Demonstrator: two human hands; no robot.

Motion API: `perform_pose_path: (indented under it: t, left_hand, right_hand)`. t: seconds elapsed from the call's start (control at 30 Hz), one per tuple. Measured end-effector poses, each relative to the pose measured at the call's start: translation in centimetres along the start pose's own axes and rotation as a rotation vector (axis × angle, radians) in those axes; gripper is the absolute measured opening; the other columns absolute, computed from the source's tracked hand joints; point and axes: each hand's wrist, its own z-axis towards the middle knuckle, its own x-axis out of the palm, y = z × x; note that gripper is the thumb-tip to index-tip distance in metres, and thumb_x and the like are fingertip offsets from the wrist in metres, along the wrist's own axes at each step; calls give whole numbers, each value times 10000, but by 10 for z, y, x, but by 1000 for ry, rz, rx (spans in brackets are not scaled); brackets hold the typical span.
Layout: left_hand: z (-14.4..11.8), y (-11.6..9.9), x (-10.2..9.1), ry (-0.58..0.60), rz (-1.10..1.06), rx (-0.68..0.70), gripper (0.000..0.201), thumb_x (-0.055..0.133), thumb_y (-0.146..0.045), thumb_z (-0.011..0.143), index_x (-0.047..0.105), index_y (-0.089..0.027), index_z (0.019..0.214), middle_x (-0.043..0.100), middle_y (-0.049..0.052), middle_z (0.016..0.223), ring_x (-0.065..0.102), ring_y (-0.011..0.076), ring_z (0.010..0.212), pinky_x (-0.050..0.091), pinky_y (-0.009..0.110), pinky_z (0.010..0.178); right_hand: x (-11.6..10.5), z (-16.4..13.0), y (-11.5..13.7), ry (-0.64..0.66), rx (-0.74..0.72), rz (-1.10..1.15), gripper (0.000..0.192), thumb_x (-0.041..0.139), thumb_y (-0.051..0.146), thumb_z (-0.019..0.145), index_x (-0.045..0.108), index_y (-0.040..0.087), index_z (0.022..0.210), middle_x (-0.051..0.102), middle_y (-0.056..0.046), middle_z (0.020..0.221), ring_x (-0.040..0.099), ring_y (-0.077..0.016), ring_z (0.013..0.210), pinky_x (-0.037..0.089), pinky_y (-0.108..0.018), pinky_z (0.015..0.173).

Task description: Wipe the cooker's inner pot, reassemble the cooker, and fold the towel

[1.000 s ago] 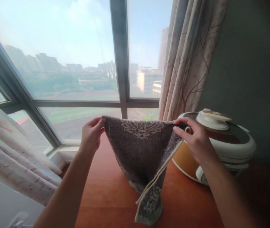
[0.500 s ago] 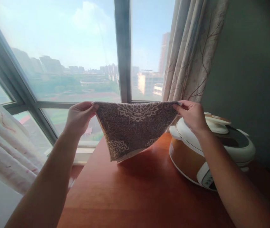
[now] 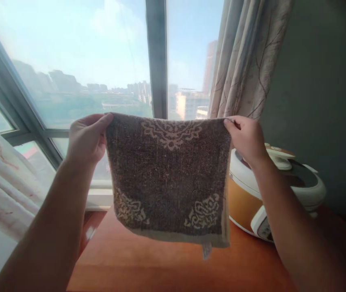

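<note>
Towel held up flat by its two top corners, in front of the window.

The left hand (image 3: 86, 138) pinched the top left corner of the towel (image 3: 168, 178) and the right hand (image 3: 246, 140) pinched the top right corner, both closed on the cloth, fingers folded over the edge. The top edge ran level from hand to hand, so the long axis lay side to side; the rest hung straight down from that edge, the patterned face toward the camera. A small tag dangled off the bottom edge near the right corner. The bottom edge hung above the table (image 3: 161, 267), apart from it as far as I could tell. Both hands sat equally near, one per corner. A cooker (image 3: 282, 190) stood on the table just right of the towel, below the right wrist. A curtain (image 3: 246, 61) hung behind.
</note>
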Motion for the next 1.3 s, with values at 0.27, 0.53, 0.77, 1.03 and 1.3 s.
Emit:
perform_pose_path:
  t: [0.27,0.53,0.77,1.03,1.3]
  left_hand:
    - [-39,134,-36,313,551,-433,415,799,-526,606,701,-138,714,575,-7,511,520,150,547,381,263,542]
    - [-98,192,-49,427,828,-332,289,652,-473,726,674,-186,740,651,22,635,619,240,716,442,305,649]
    - [-146,150,-66,695,1116,-125,139,566,-323,842,636,-203,830,698,84,871,633,255,838,449,338,767]
    - [-245,91,-111,1159,1088,-184,167,649,-202,790,684,-220,952,690,51,1030,663,232,937,494,304,819]
    - [-263,89,-121,1094,1073,138,312,458,-77,881,697,-239,1000,700,45,990,694,185,871,528,255,779]
  right_hand:
    - [102,-65,-25,627,217,-557,322,418,239,1041,708,99,1062,737,-209,1002,706,-268,982,474,-324,822]
    - [145,-137,-67,805,333,-512,309,419,178,1025,623,75,1232,706,-201,1145,671,-236,1073,468,-294,876]
    - [100,-201,-54,873,321,-386,254,515,182,969,641,156,1188,682,-126,1203,646,-211,1099,439,-274,906]
    - [35,-289,-33,1008,519,-191,79,652,183,834,636,220,902,717,-4,811,668,-174,772,384,-257,681]
    - [39,-303,-17,878,632,-1,214,560,117,763,576,216,952,599,38,685,577,-160,661,353,-269,644]
